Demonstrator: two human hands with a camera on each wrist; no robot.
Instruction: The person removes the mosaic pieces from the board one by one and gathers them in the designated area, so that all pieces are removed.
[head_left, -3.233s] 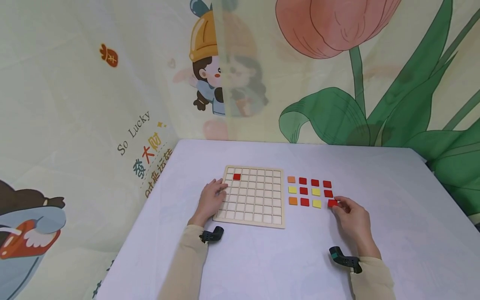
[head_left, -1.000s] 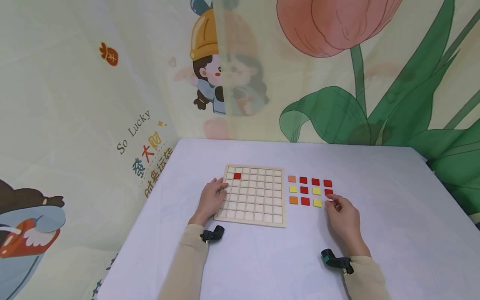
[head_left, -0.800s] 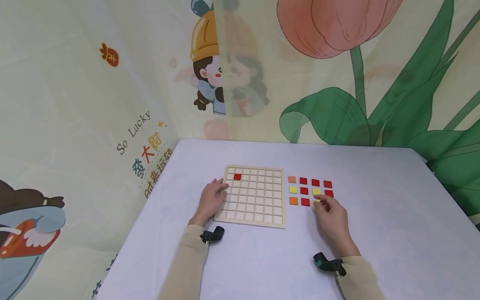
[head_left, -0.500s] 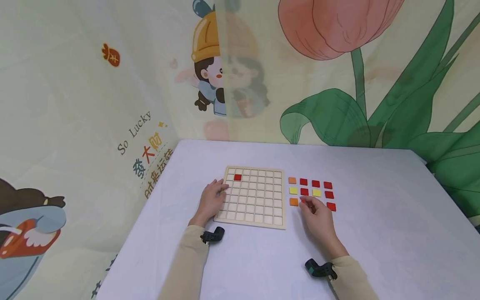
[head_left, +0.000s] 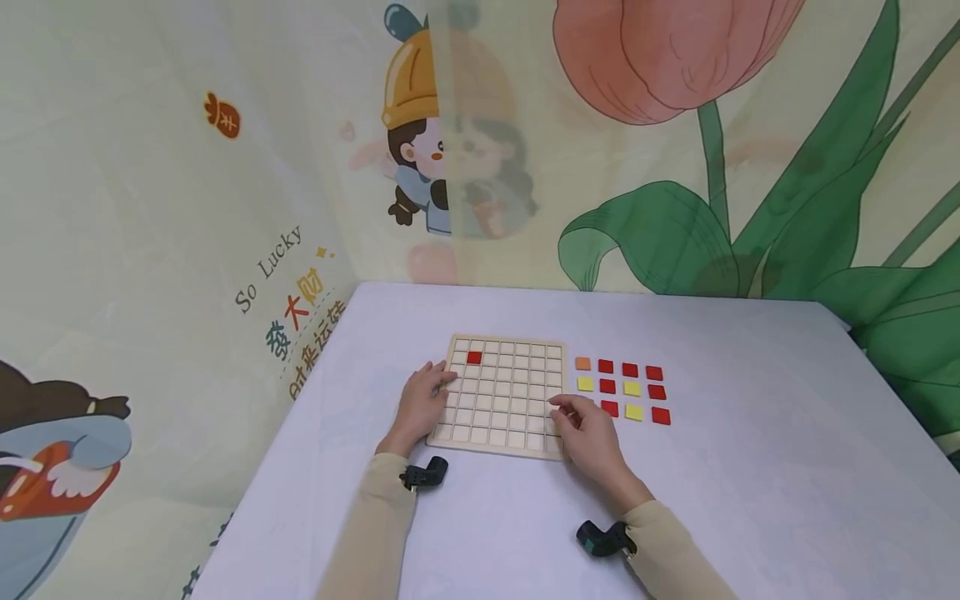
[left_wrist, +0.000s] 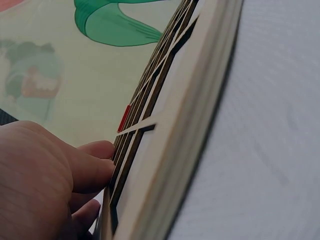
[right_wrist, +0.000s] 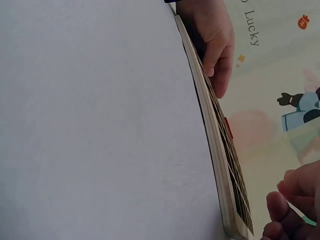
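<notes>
Now the right hand [head_left: 588,429] is over the near right corner of the wooden grid board [head_left: 495,451], whereas half a second ago it was among the loose tiles on the table [head_left: 750,517] to the right of the board. The near left place in that block of tiles, where an orange tile lay, is now bare. The fingers are curled together in a pinch, so the orange tile is most likely between them, though the hand hides it in every view. That would make it the second tile brought to the board, which so far holds only a red tile [head_left: 474,357] in a cell near its far left corner. The left hand [head_left: 422,400] has not moved. It lies with relaxed fingers on the board's left edge, grasping nothing. Eleven tiles are left in the block, among them another orange one [head_left: 582,363] at its far left corner and a yellow one [head_left: 585,383] just nearer. Nothing lies between the right hand and the bare cells beneath it. A printed cartoon backdrop [head_left: 675,167] closes off the far and left edges of the table.
</notes>
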